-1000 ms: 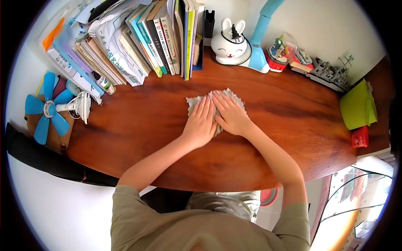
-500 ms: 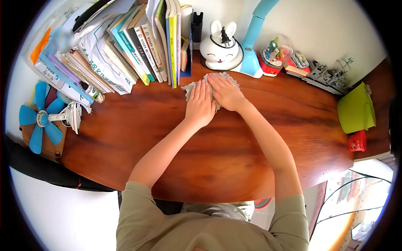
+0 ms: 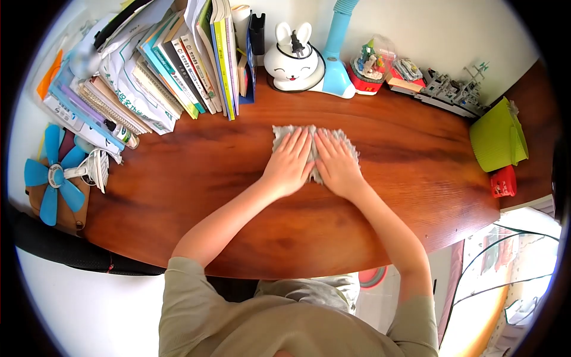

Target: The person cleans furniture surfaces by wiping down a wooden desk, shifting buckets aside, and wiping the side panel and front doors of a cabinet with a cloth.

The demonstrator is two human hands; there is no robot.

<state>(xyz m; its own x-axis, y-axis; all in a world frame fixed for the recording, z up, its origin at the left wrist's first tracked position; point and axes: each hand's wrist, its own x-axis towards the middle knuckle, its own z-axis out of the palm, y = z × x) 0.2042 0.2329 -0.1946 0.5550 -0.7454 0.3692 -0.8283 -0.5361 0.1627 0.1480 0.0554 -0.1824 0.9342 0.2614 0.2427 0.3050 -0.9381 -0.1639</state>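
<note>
A grey cloth with ragged edges [image 3: 279,138] lies spread on the dark reddish-brown wooden desk [image 3: 226,220]. My left hand [image 3: 289,163] rests flat on its left part, fingers stretched forward. Beside it, my right hand [image 3: 337,162] presses flat on the cloth's right part, fingers also extended. The two hands are close together, with a strip of cloth showing between them. Parts of the cloth under both palms are hidden.
Leaning books [image 3: 193,71] line the back left, near a blue-bladed fan [image 3: 55,175]. Behind the cloth stands a white rabbit-faced lamp base [image 3: 293,66]. A small red-based model [image 3: 370,65], a grey brick model [image 3: 452,92], a green bin [image 3: 498,137] and a red box [image 3: 504,181] stand rightward.
Both hands and the cloth have moved back toward me and slightly right, away from the rabbit-faced lamp base. The camera view has shifted a little.
</note>
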